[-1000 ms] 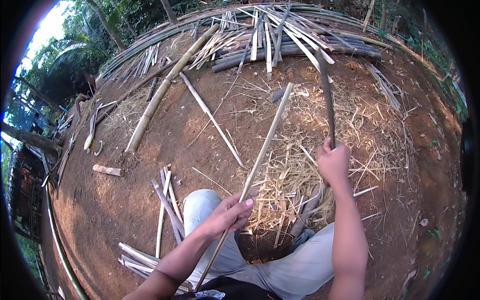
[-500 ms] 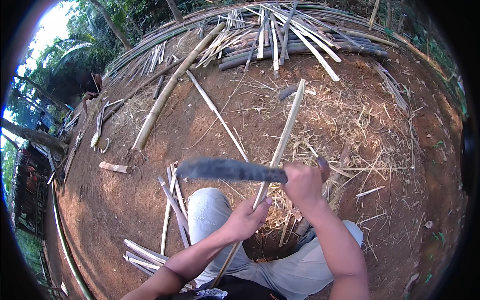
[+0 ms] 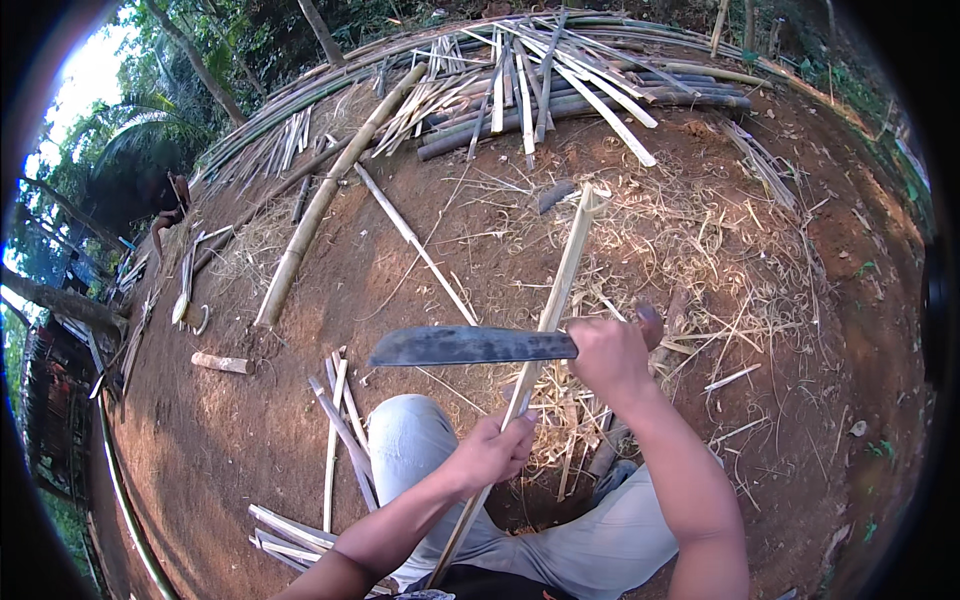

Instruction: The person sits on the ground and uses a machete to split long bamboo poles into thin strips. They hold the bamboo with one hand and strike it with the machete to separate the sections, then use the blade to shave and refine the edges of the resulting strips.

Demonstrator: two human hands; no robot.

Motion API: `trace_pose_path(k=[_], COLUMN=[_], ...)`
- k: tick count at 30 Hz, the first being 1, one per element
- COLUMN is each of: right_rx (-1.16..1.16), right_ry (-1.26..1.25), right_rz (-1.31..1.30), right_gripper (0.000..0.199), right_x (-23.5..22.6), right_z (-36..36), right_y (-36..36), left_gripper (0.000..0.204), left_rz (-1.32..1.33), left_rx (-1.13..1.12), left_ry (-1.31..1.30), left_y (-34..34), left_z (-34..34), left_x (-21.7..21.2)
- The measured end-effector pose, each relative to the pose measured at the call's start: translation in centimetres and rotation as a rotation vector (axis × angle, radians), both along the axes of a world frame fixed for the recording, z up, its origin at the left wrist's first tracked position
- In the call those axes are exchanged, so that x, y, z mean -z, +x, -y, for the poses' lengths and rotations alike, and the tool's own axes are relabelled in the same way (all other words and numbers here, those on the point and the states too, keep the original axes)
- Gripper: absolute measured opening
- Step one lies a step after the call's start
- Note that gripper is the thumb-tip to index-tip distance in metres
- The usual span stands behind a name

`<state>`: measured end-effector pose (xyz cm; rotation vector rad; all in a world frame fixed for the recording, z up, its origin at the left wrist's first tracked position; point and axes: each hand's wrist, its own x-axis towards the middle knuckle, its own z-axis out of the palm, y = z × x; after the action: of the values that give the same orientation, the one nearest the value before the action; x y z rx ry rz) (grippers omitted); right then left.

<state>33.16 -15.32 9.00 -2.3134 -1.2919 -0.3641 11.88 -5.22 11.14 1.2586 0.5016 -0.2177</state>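
A long, pale bamboo strip point(image 3: 563, 282) slants up and away from my lap, with a small curl at its far tip. My left hand point(image 3: 492, 453) is closed around it near my knee. In my right hand point(image 3: 612, 362) is the handle of a machete point(image 3: 470, 346), its knob-like end showing beyond my fist. The wide dark blade lies across the strip above my left hand and points left. Whether its edge bites into the bamboo, I cannot tell.
Thin shavings point(image 3: 690, 245) litter the brown soil ahead. Split strips point(image 3: 290, 535) lie beside my left leg, with a thick bamboo pole point(image 3: 330, 205) farther off. Poles and strips point(image 3: 590, 110) are piled at the back. Another person point(image 3: 167, 205) is at the far left.
The blurred machete blade now looks sharp and sits slightly lower against the strip. The strip's far tip is lower, and a curl shows there. Both hands keep their hold.
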Motion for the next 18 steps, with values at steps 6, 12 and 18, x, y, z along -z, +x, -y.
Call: trace_pose_path(k=[6, 12, 18], right_rx=[0.287, 0.146, -0.016], right_ry=[-0.041, -0.001, -0.068], right_rz=[-0.259, -0.229, -0.076], right_gripper=[0.013, 0.014, 0.019], right_x=[-3.1, -1.5, -1.5], right_z=[0.0, 0.9, 0.5], right_y=[2.2, 3.5, 1.2], left_gripper=[0.048, 0.045, 0.044], left_rz=[0.0, -0.084, -0.069], left_rx=[0.04, 0.043, 0.071], left_ry=[-0.062, -0.04, -0.105], left_y=[0.3, -1.1, -1.1], left_z=[-0.1, 0.5, 0.2], left_x=[0.0, 0.6, 1.2])
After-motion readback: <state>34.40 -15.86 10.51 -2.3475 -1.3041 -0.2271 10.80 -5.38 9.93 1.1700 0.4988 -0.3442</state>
